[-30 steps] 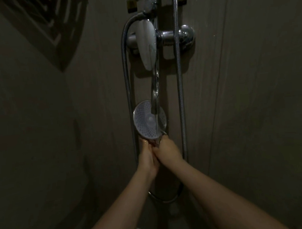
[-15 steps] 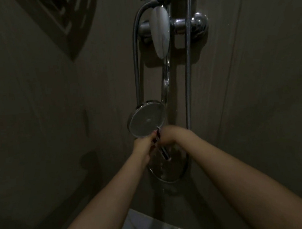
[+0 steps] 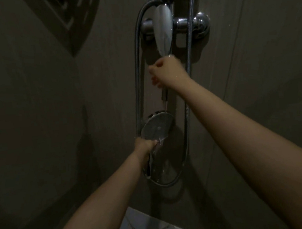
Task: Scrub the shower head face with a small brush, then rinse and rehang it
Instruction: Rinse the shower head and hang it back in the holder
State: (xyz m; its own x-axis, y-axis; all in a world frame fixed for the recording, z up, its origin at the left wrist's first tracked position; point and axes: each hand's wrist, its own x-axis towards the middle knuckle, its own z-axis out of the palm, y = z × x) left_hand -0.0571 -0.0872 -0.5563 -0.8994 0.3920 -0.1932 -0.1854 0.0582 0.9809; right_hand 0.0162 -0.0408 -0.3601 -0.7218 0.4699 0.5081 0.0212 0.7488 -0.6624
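My left hand [image 3: 143, 145] grips the handle of the round chrome shower head [image 3: 156, 127], low against the wall, with its nozzle face turned toward me. A thin stream of water falls from the spout [image 3: 164, 95] onto the face. My right hand [image 3: 168, 70] is raised just under the tip of the long mixer lever [image 3: 163, 31] and touches it. Its fingers are curled, and I cannot tell whether they hold anything. No brush is in sight.
The metal hose [image 3: 137, 75] loops from the top fitting down past the shower head and back up the right side. The chrome mixer valve [image 3: 199, 23] is fixed to the wall. A white basin edge [image 3: 156, 225] shows at the bottom.
My right hand has left the shower head and risen to the tip of the mixer lever. My left hand keeps its hold on the handle. The view has tilted down.
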